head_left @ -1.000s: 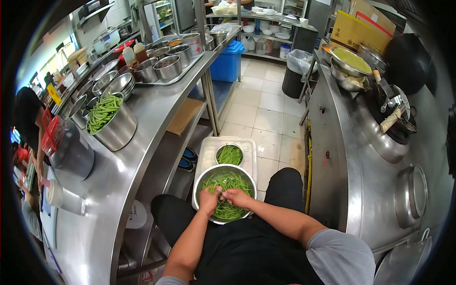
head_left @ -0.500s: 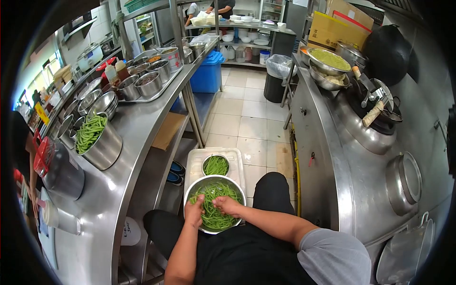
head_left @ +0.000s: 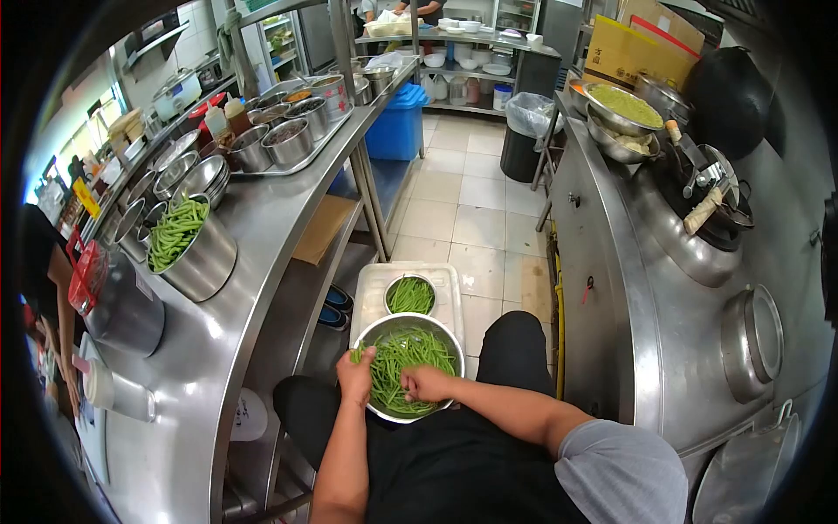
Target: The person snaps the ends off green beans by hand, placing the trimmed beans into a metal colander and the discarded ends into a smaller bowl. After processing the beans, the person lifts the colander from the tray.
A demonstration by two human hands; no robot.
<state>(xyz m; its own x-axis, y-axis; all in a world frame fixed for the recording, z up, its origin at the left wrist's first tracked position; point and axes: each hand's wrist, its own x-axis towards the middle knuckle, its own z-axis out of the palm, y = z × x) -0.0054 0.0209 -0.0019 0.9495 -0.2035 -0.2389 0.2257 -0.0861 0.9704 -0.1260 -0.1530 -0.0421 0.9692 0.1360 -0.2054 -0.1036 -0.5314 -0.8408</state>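
Note:
A large metal bowl (head_left: pixel 456 349) of green beans (head_left: pixel 410 360) rests at my lap, on the near part of a whitish plastic lid or board. My left hand (head_left: pixel 355 377) is closed at the bowl's left rim, with green bean ends poking out by the thumb. Over the beans, right of the left hand, my right hand (head_left: pixel 426 384) is closed with its fingertips pointing down and left. Whatever is between those fingers is hidden. A smaller metal bowl (head_left: pixel 410 278) with trimmed-looking green beans stands just beyond the large one.
A steel counter (head_left: pixel 196 349) on my left carries a metal pot (head_left: pixel 209 262) of green beans and a tray of metal containers. The stove counter (head_left: pixel 646 332) runs along my right. Ahead on the tiled floor are a blue bin (head_left: pixel 393 131) and a black trash can (head_left: pixel 520 153). People stand further off.
My hands have moved apart: the left is now at the bowl's left rim, the right lower over the beans. The whole view has shifted slightly, placing things further right.

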